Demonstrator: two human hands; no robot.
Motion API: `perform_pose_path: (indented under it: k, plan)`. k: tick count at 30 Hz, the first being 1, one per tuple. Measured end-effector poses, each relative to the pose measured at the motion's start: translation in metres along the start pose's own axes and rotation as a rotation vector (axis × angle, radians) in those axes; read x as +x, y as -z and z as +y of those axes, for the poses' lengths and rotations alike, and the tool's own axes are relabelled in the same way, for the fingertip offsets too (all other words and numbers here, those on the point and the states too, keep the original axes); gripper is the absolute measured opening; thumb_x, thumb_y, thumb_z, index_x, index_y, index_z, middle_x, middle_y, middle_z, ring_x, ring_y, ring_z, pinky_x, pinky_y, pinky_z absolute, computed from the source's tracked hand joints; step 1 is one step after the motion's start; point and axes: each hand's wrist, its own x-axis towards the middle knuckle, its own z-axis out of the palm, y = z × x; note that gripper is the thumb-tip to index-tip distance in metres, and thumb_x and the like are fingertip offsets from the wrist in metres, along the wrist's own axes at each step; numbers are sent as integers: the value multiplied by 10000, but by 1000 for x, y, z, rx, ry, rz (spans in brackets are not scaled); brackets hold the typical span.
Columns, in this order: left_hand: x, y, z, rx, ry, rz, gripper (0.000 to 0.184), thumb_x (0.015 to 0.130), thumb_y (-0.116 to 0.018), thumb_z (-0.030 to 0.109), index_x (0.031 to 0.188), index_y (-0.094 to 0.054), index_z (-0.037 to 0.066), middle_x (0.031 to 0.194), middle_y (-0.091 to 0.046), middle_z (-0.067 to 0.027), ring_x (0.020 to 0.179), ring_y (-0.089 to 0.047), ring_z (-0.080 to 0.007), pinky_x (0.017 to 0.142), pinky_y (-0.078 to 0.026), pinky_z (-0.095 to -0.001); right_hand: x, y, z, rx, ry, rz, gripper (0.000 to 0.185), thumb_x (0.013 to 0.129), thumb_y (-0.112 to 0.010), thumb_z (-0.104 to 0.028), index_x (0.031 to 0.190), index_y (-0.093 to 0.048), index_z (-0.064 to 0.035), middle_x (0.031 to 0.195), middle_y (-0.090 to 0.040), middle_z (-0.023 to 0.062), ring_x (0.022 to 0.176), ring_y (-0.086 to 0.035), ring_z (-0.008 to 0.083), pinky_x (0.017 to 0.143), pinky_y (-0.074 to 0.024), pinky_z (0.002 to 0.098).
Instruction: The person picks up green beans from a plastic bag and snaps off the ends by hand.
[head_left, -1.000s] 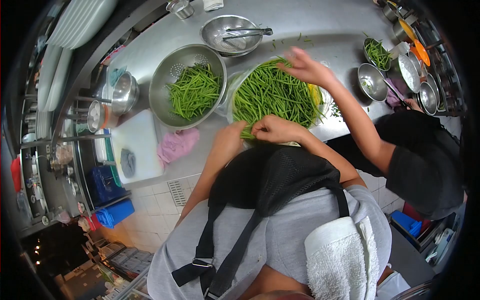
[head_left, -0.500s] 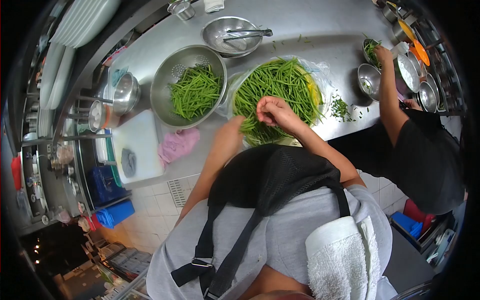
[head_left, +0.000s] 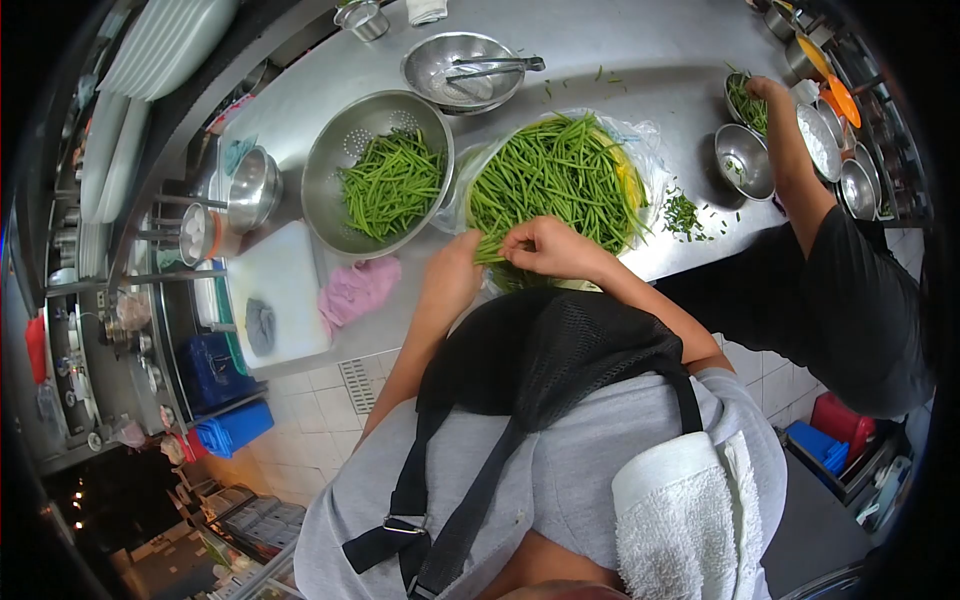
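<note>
A big heap of green beans (head_left: 550, 180) fills a plastic-lined container at the table's front edge. Over its near left side, my left hand (head_left: 456, 268) is closed on some green beans. My right hand (head_left: 545, 246) is beside it, fingertips pinched at the other end of those beans. To the left, a perforated steel colander (head_left: 323, 190) holds a smaller pile of beans.
A co-worker's hand (head_left: 768, 90) is at a bowl of beans at the right, near a steel bowl (head_left: 745, 160). Cut bits (head_left: 684, 216) lie nearby. A strainer with tongs (head_left: 462, 70) stands behind. Left are a pink cloth (head_left: 358, 290) and white board (head_left: 285, 300).
My right hand lifted away from the left, then came back down to it. The co-worker's arm swung from over the bean heap to the bowl at the right.
</note>
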Motion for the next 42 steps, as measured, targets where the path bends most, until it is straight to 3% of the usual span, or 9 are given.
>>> perform_pose_path:
  k: [4,11,24,27,29,30,32,37,42]
  plan:
    - [0,0,-1,9,9,-21,212,832,-634,33,1032,-562,31,1007,-673,-229,930,-637,-471,779,-494,-556,0,-2,0,-81,45,-25,228,855,-677,-145,1012,-760,-2,783,-723,179,618,-656,262,641,-526,378]
    - [2,-3,-5,-15,12,-8,221,829,-630,27,1040,-566,29,994,-680,-240,922,-642,-477,772,-493,-561,-2,1,-9,-141,8,-63,238,835,-688,-146,1005,-755,6,789,-724,174,649,-676,265,649,-532,381]
    - [3,-11,-14,13,69,-51,249,861,-690,77,1089,-599,33,975,-678,-264,933,-631,-499,752,-489,-560,2,-1,-17,-157,-6,57,209,912,-709,-205,984,-728,-9,727,-668,96,635,-606,174,631,-504,330]
    - [5,-16,-16,-75,30,37,173,940,-688,149,1027,-597,30,868,-696,-197,797,-676,-410,667,-505,-481,4,-6,-6,-18,-47,148,202,956,-672,-195,998,-717,-3,768,-672,40,671,-582,121,638,-486,297]
    - [10,-22,-24,-825,404,-165,203,1024,-639,239,1006,-579,46,802,-640,-76,654,-610,-219,586,-467,-356,7,-10,6,97,-79,210,200,982,-646,-188,1011,-710,-1,801,-672,8,695,-567,92,643,-475,276]
    - [10,-17,-19,-827,405,-164,203,1024,-639,239,1006,-579,46,802,-640,-76,654,-610,-219,586,-467,-356,11,-9,12,164,-32,270,202,1002,-626,-188,1033,-702,-3,836,-665,-15,715,-547,72,647,-463,257]
    - [10,-4,-4,-1559,478,-132,207,1069,-579,266,1016,-551,68,805,-532,4,637,-473,-84,577,-411,-268,12,-7,11,337,-89,330,181,1013,-610,-161,1047,-711,-15,885,-689,-1,794,-582,66,703,-464,237]
    - [11,-3,-10,-1693,448,-137,200,1077,-555,266,1019,-528,76,813,-499,-7,642,-458,-94,593,-413,-273,1,34,1,379,-241,273,218,1015,-573,-204,1085,-733,-74,800,-632,-19,676,-532,48,605,-423,212]
    - [7,-11,-23,-1762,435,-116,163,1065,-572,234,1079,-543,74,826,-536,-26,676,-509,-133,599,-426,-295,-30,108,27,182,-264,499,233,1012,-585,-239,1046,-748,-77,739,-579,-28,568,-495,44,510,-408,209]
